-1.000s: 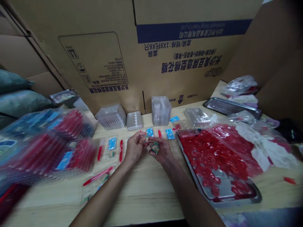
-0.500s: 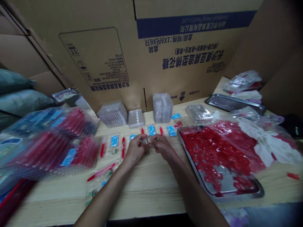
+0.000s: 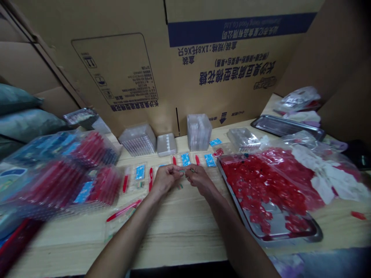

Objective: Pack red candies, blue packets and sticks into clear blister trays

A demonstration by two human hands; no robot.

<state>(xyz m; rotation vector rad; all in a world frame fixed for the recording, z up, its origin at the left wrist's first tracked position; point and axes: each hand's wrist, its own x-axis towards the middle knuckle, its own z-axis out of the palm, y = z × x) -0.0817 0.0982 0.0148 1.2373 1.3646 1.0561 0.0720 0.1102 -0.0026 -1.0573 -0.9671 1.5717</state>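
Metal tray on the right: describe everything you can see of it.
The metal tray is a shallow, rectangular, shiny steel-looking pan with a raised rim. It lies flat on the wooden table, angled away to the left. Red pieces cover its far half; the near end is mostly bare. A clear bag overlaps its right side. The right hand is left of it, apart.

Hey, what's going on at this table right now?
A person has both hands together over the middle of the wooden table. The left hand and right hand pinch a small greenish piece between their fingertips; it is too small to identify. Just beyond them lies a row of clear trays with blue packets. A metal tray of red pieces sits to the right, and bags of red items to the left.
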